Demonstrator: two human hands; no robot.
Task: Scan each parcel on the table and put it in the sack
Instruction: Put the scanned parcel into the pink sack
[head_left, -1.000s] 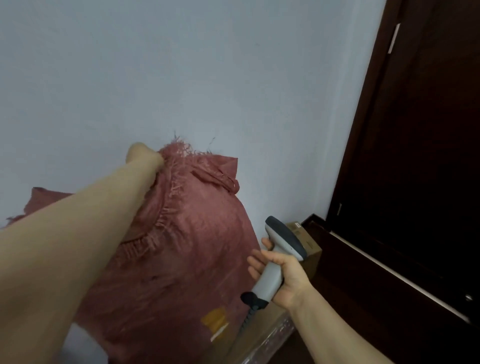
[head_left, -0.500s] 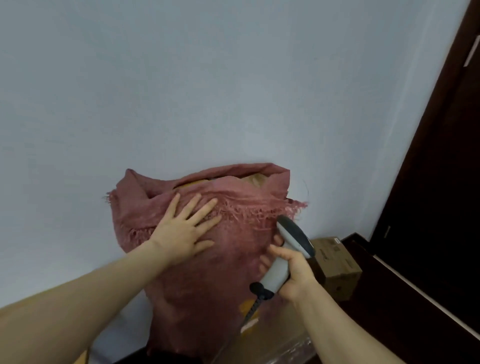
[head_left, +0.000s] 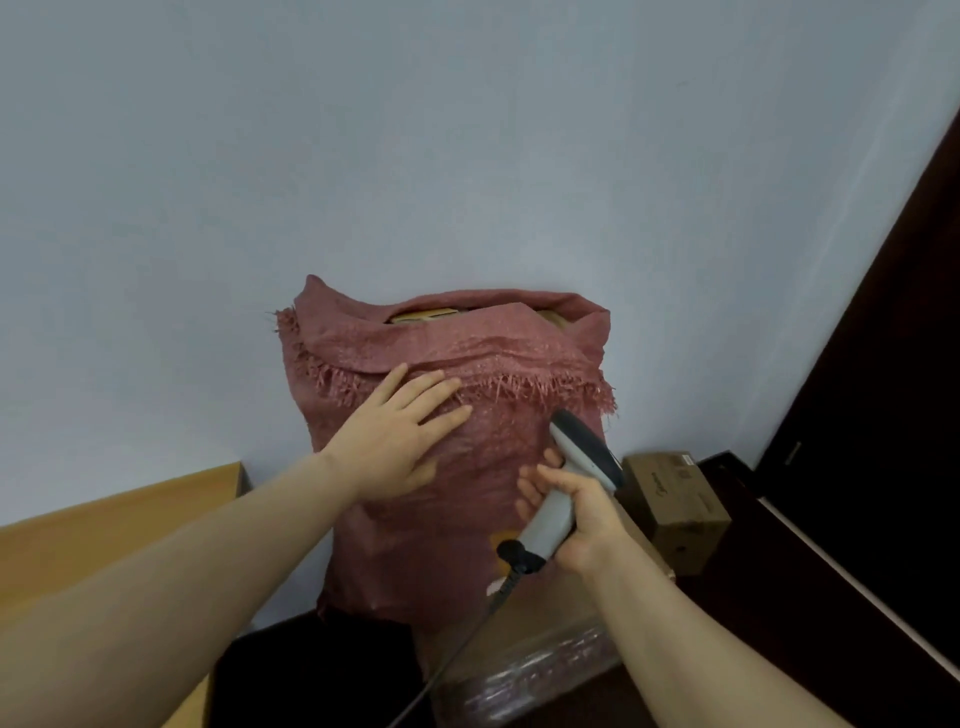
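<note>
I see the red woven sack (head_left: 395, 571) standing against the pale wall, centred in view, where a second ago it sat low and left behind a raised forearm. The left hand (head_left: 395, 441) has come down from the sack's top edge and lies flat on its front, fingers straight, just under the frayed folded rim. The right hand (head_left: 576, 525) is wrapped round the scanner (head_left: 582, 457) beside the sack, as before. A tan edge shows in the sack's mouth, probably a parcel (head_left: 421, 315) already dropped in. I judge the sack is being steadied before the next scan.

Wooden table (head_left: 104, 525), sack (head_left: 441, 561) perhaps on floor (head_left: 737, 603)
</note>
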